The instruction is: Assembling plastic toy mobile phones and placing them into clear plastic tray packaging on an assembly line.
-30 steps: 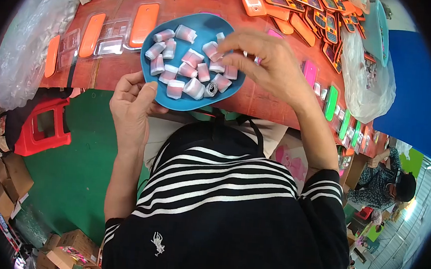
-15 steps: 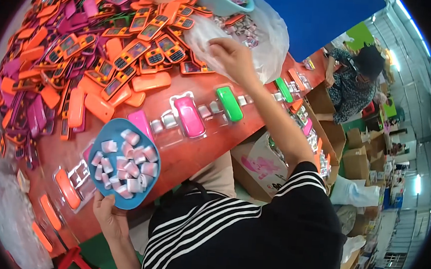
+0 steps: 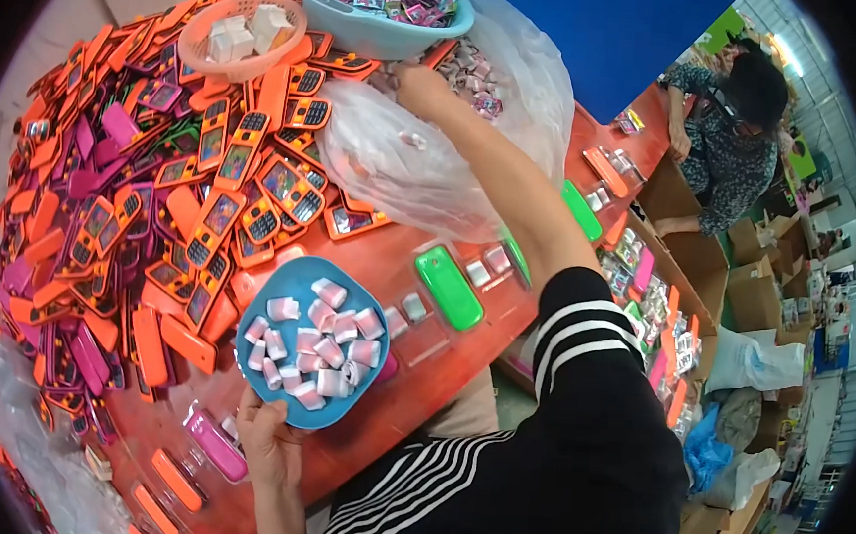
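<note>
My left hand (image 3: 273,443) grips the near rim of a blue plate (image 3: 259,382), thumb on top, holding it above the red table. Several small pink-and-white wrapped rolls (image 3: 313,343) lie loose on the plate. With my right arm stretched far forward, my right hand (image 3: 426,92) is at the opening of a clear plastic bag (image 3: 396,161). More of the same small wrapped pieces (image 3: 473,77) lie in the bag beside it. The right fingertips are blurred and partly hidden, so what they hold, if anything, does not show.
A heap of orange and purple toy phones (image 3: 221,215) covers the left. Behind it stand an orange basket (image 3: 197,47) with white blocks and a light-blue basin (image 3: 365,32) of packets. Clear trays with a green phone case (image 3: 449,286) line the table. Another person (image 3: 730,139) sits at right by cartons.
My right hand has gone from above the bag down to its opening. The plate has shifted right along the table's row of trays and now covers a pink case. The whole view has shifted too.
</note>
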A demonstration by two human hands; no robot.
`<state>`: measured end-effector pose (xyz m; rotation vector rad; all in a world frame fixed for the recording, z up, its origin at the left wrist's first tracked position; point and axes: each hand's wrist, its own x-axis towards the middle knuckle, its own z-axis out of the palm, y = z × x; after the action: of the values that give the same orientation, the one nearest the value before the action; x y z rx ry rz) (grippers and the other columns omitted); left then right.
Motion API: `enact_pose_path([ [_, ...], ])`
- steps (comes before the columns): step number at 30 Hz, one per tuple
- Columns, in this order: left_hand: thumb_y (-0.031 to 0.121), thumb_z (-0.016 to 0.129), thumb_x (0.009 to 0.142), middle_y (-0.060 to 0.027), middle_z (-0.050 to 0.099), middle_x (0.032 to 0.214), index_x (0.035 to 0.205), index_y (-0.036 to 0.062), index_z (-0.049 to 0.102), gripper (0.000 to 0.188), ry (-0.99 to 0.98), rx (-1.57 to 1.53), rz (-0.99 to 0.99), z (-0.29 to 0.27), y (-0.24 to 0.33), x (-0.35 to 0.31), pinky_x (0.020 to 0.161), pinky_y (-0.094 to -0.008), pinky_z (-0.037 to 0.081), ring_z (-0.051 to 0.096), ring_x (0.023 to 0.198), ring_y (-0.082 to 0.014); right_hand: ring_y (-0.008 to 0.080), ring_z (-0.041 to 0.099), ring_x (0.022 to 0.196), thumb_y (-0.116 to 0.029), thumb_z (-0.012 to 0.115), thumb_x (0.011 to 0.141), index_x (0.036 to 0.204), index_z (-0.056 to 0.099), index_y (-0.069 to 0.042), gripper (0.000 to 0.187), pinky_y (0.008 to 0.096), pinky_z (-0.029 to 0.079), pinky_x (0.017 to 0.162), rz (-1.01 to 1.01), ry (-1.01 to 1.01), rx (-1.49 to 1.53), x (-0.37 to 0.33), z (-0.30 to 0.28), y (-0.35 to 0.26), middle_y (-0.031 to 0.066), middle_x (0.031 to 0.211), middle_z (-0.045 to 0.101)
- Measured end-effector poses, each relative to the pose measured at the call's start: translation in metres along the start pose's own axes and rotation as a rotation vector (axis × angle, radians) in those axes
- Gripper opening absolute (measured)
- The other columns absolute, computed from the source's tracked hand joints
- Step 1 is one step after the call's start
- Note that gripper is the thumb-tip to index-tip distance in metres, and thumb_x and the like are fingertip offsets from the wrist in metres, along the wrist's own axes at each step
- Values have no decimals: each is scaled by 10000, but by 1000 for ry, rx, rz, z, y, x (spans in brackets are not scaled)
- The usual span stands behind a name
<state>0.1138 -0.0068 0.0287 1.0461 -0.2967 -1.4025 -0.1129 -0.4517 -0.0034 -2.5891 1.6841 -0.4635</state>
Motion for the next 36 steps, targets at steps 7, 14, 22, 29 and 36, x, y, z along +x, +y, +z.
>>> enact_pose_path([
  [7,54,521,730,-139,565,1094,1236,-24,404,525,58,42,-11,8,-11,19,631,-358,594,645,842,-244,377,282,1288,-263,536,701,1375,275,-172,727,495,286,1032,-1,-186,20,48,5,-4,250,1369,304],
  [14,20,543,721,-131,579,1063,1216,-26,424,512,89,38,-33,19,-13,24,674,-365,589,642,841,-226,346,455,1147,-391,555,738,1263,456,-191,570,463,411,919,-14,-126,-35,27,-3,-4,168,1219,485],
  [22,26,544,723,-139,581,1020,1159,-41,434,455,53,71,-45,19,-11,34,642,-383,596,649,789,-233,318,461,1176,-292,481,783,1266,473,-220,488,456,430,901,-126,-221,-314,16,-7,-15,158,1268,455],
  [29,14,520,731,-134,570,1022,1138,-39,435,419,45,113,-12,30,-12,32,646,-384,594,641,798,-231,319,487,1127,-293,480,810,1124,547,-162,346,487,436,837,-90,-108,-196,9,-2,-19,156,1184,484],
  [36,19,508,746,-139,560,1056,1168,-55,424,437,-2,109,-9,37,-11,35,667,-397,590,635,845,-232,295,628,874,-174,515,792,995,577,-78,233,430,528,674,-380,128,-129,-18,-11,0,164,973,608],
])
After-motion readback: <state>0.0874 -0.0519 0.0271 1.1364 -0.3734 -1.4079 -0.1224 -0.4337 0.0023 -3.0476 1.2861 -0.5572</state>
